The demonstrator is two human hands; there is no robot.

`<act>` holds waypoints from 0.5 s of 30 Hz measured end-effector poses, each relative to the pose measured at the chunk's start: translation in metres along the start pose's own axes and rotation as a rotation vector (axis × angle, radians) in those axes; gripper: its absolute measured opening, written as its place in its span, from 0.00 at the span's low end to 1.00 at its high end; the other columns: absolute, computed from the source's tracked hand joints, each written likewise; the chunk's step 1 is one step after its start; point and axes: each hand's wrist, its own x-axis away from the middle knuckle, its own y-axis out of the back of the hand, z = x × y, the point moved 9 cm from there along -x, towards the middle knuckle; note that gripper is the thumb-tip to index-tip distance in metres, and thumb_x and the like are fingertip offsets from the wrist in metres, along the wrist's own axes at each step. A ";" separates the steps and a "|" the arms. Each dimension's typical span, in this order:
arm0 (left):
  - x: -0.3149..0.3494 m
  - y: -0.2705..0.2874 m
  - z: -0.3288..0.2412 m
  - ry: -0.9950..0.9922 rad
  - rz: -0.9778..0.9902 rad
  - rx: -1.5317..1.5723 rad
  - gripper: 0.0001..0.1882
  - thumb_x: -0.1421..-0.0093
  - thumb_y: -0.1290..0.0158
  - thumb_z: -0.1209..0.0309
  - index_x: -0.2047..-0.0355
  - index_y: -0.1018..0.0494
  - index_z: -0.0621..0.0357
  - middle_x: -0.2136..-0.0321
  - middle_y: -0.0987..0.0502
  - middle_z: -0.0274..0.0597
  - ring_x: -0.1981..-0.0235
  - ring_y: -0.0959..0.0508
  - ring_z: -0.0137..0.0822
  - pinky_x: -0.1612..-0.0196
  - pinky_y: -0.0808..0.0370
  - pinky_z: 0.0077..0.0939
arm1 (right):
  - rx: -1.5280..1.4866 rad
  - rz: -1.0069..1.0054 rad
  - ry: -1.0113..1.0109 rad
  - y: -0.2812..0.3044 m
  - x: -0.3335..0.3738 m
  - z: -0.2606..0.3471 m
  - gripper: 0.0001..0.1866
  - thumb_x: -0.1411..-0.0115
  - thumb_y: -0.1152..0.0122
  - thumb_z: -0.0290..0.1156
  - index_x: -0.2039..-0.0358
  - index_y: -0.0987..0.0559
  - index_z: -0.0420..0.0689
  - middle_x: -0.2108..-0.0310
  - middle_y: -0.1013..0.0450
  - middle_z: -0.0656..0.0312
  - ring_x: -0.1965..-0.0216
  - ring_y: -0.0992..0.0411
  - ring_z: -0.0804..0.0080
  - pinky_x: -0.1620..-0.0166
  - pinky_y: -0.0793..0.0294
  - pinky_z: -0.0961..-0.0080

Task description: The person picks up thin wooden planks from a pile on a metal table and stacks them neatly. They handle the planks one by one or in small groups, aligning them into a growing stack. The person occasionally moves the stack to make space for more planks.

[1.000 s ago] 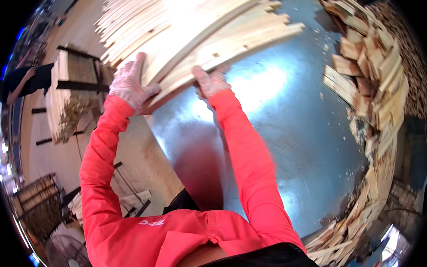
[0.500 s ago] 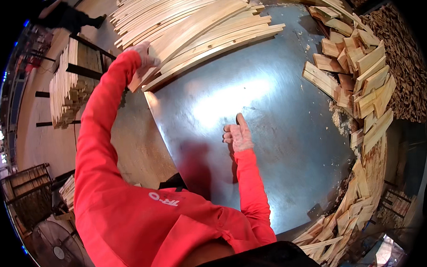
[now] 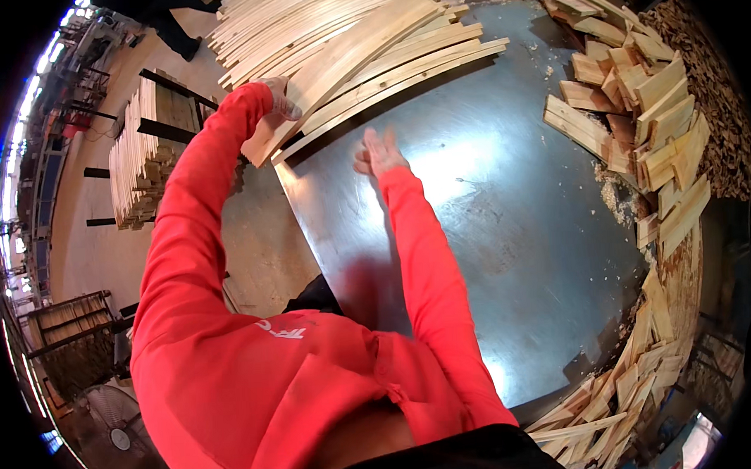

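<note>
A wide wooden board [image 3: 361, 45] lies slantwise over a row of narrow wooden strips [image 3: 302, 26] at the far end of the metal table. My left hand [image 3: 281, 99] is closed on the board's left edge close to its near end, which juts past the table's left edge; part of the fingers is hidden. Over the bare metal, short of the nearest strip, my right hand [image 3: 378, 152] hovers with its fingers apart and nothing in it. Its fingers are slightly blurred.
The metal table [image 3: 491, 230] carries piled wood offcuts [image 3: 653, 142] and sawdust along its right side. To the left, a rack with dark arms [image 3: 169, 130] holds stacked strips. A floor fan [image 3: 118, 429] stands lower left. Another person's legs [image 3: 174, 31] show at the upper left.
My right hand has moved forward and left across the table toward the strips. The left hand stays at the board. The whole view has shifted slightly.
</note>
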 end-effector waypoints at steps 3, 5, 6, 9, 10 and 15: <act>0.023 0.016 -0.052 -0.115 -0.042 0.068 0.39 0.63 0.32 0.54 0.52 0.28 0.62 0.61 0.21 0.54 0.56 0.21 0.47 0.52 0.26 0.35 | 0.154 -0.197 0.292 -0.004 -0.085 0.026 0.55 0.40 0.38 0.48 0.31 0.68 0.45 0.53 0.27 0.47 0.62 0.24 0.60 0.56 0.23 0.65; 0.006 0.012 -0.035 -0.127 -0.030 0.165 0.43 0.61 0.31 0.53 0.47 0.32 0.60 0.57 0.22 0.53 0.53 0.22 0.47 0.50 0.28 0.33 | 0.266 -0.326 0.427 -0.003 -0.108 0.030 0.57 0.41 0.36 0.46 0.33 0.71 0.38 0.51 0.27 0.46 0.57 0.25 0.59 0.52 0.26 0.67; 0.006 0.009 -0.024 -0.077 0.018 0.190 0.45 0.62 0.30 0.53 0.46 0.33 0.61 0.58 0.22 0.53 0.54 0.22 0.46 0.49 0.28 0.33 | 0.332 -0.350 0.405 -0.015 -0.089 0.037 0.59 0.41 0.36 0.44 0.35 0.73 0.32 0.51 0.27 0.45 0.54 0.26 0.57 0.49 0.28 0.70; -0.009 -0.001 0.030 -0.020 0.114 0.253 0.44 0.61 0.31 0.51 0.46 0.32 0.62 0.58 0.21 0.51 0.55 0.22 0.43 0.49 0.28 0.31 | 0.657 -0.369 0.058 -0.053 -0.052 0.079 0.62 0.40 0.42 0.52 0.37 0.77 0.25 0.51 0.26 0.42 0.52 0.25 0.52 0.48 0.28 0.68; -0.015 -0.001 0.031 -0.066 0.129 0.323 0.44 0.60 0.31 0.50 0.46 0.32 0.61 0.59 0.21 0.50 0.56 0.22 0.42 0.49 0.28 0.31 | 0.818 -0.407 -0.144 -0.051 -0.050 0.079 0.62 0.40 0.45 0.56 0.37 0.77 0.24 0.52 0.25 0.42 0.52 0.24 0.51 0.48 0.28 0.66; 0.022 0.031 -0.028 -0.103 0.241 0.301 0.25 0.53 0.35 0.57 0.57 0.23 0.60 0.64 0.19 0.47 0.64 0.20 0.37 0.59 0.25 0.28 | 0.838 -0.350 -0.234 -0.036 -0.058 0.074 0.62 0.42 0.46 0.60 0.36 0.74 0.28 0.50 0.27 0.38 0.50 0.27 0.45 0.45 0.30 0.61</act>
